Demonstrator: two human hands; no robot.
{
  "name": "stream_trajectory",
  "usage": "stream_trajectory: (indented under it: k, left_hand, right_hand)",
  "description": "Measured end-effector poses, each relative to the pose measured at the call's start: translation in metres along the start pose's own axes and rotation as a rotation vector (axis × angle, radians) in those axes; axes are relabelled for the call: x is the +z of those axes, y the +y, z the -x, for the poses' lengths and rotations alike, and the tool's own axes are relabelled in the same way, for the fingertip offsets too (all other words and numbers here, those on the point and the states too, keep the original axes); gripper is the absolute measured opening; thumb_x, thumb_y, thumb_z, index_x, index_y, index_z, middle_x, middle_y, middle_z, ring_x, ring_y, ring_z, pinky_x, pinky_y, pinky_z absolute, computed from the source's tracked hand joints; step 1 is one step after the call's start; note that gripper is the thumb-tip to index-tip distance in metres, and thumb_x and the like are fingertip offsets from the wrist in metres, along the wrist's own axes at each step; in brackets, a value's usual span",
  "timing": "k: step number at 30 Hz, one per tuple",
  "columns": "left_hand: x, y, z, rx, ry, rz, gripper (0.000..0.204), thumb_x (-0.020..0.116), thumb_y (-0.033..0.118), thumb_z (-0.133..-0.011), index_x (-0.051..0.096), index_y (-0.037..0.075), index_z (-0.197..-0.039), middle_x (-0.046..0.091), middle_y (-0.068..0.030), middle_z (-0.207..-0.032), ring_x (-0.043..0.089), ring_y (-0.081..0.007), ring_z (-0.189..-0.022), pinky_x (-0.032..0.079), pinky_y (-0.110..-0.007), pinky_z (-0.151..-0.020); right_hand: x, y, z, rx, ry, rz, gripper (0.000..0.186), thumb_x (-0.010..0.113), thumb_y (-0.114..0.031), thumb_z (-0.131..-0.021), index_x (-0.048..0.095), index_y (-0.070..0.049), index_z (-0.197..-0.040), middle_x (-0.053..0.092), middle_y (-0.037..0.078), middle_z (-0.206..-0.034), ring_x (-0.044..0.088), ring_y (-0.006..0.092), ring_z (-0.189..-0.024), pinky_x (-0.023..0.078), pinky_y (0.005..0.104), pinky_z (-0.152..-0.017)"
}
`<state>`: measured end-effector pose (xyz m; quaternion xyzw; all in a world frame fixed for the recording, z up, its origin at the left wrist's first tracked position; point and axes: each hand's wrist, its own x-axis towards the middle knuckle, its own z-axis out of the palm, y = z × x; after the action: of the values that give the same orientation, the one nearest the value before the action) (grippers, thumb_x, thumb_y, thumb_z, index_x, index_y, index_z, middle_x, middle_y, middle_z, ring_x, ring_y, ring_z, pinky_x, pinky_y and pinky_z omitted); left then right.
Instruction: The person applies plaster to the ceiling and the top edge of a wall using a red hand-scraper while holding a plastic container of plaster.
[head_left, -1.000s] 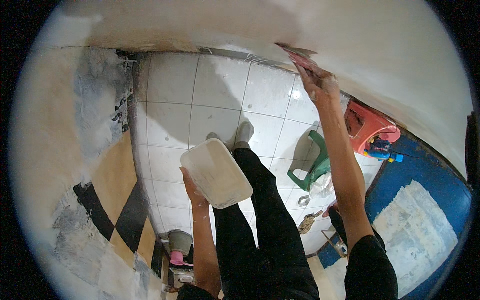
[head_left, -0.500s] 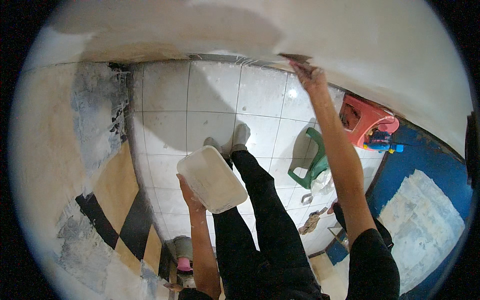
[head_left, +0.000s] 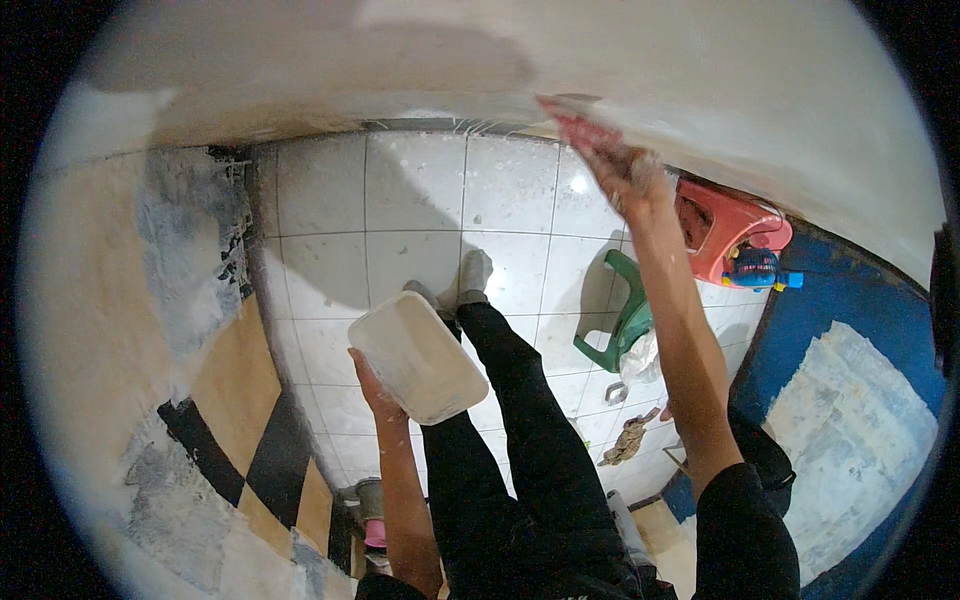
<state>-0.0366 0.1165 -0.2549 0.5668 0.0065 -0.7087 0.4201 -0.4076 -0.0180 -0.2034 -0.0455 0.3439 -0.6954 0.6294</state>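
Note:
My left hand [head_left: 377, 388] grips the edge of a white rectangular plastic tub [head_left: 420, 358], held above my legs and feet. Out at the far wall, my right hand [head_left: 632, 180] is closed around a reddish putty knife [head_left: 580, 128], smeared by motion. Its blade is at the lower part of the pale wall [head_left: 430, 60]; whether it touches cannot be told. Whitish residue shows on my right hand.
To the right stand a green plastic stool [head_left: 630, 315] and a red plastic stool [head_left: 705, 235] bearing a blue item [head_left: 755, 270]. A brown rag [head_left: 628, 440] lies on the white tiles [head_left: 415, 180]. A patched blue wall [head_left: 800, 300] rises at right; another person's dark clothing [head_left: 762, 465] shows nearby.
My right hand has turned and drawn slightly nearer, so the putty knife's reddish face now shows. The tub has barely shifted in my left hand.

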Motion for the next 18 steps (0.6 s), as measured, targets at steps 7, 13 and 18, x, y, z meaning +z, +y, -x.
stream_trajectory:
  k: [7,13,18]
  left_hand:
    - [-0.01,0.001,-0.001,0.007,-0.055,0.042,0.07,0.033,0.06,-0.09,0.03,0.008,-0.137,0.038,-0.0158,-0.135,0.041,-0.0336,-0.121,0.038,-0.047,-0.1]
    - [-0.003,0.009,0.01,-0.013,-0.086,0.015,0.069,0.033,0.059,-0.091,0.03,0.009,-0.138,0.038,-0.0159,-0.136,0.041,-0.0327,-0.122,0.038,-0.047,-0.101]
    - [0.008,0.011,0.022,0.029,-0.12,-0.093,0.07,0.033,0.059,-0.091,0.029,0.008,-0.138,0.038,-0.0158,-0.136,0.042,-0.0323,-0.121,0.038,-0.046,-0.101]
  right_hand:
    - [0.088,-0.049,0.026,-0.1,0.427,-0.067,0.033,0.04,0.012,-0.084,0.035,0.022,-0.115,0.044,0.033,-0.121,0.05,0.0425,-0.111,0.043,0.0425,-0.102]
    - [0.046,-0.044,0.059,-0.088,0.438,0.12,0.034,0.039,0.01,-0.083,0.035,0.022,-0.114,0.045,0.033,-0.119,0.046,0.0457,-0.113,0.042,0.0484,-0.1]
    - [-0.121,0.001,-0.013,0.224,0.383,0.055,0.033,0.042,-0.002,-0.083,0.043,0.014,-0.113,0.05,0.031,-0.114,0.051,0.046,-0.107,0.046,0.0532,-0.091]
